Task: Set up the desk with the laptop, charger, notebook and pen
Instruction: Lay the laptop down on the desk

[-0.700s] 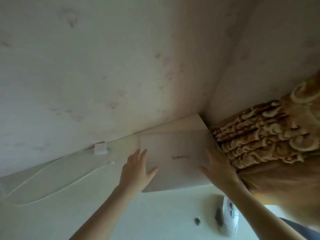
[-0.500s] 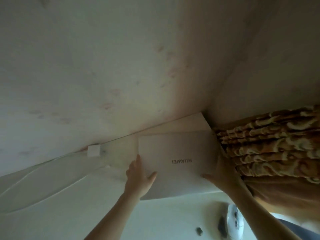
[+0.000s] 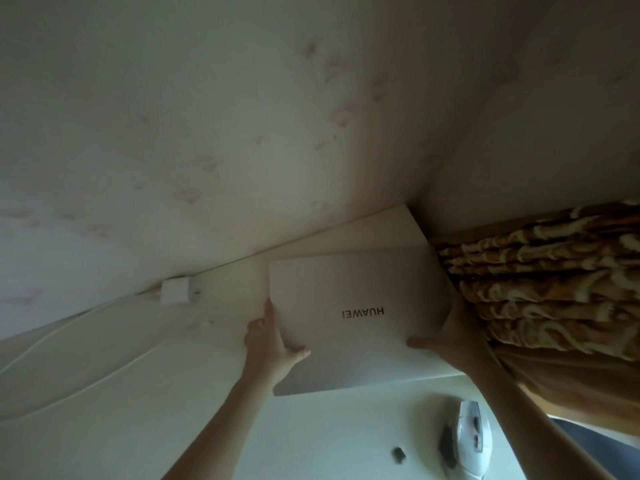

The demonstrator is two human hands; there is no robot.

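Observation:
A closed silver laptop (image 3: 356, 327) with upside-down lettering on its lid lies at the desk's far right corner. My left hand (image 3: 268, 344) grips its left edge, thumb on the lid and fingers along the side. My right hand (image 3: 446, 337) holds its right edge, thumb on the lid. A white charger block (image 3: 174, 290) sits by the wall to the left, and its white cable (image 3: 79, 372) trails across the white desk (image 3: 138, 427). No notebook or pen is in view.
A white computer mouse (image 3: 472, 441) and a small dark object (image 3: 398, 454) lie near the desk's front right. A patterned orange-brown curtain (image 3: 554, 289) hangs right beside the laptop. Walls close off the desk at the back and right.
Both hands have shifted from lying on the lid to holding the laptop's left and right edges. The laptop has turned slightly and come a little toward me.

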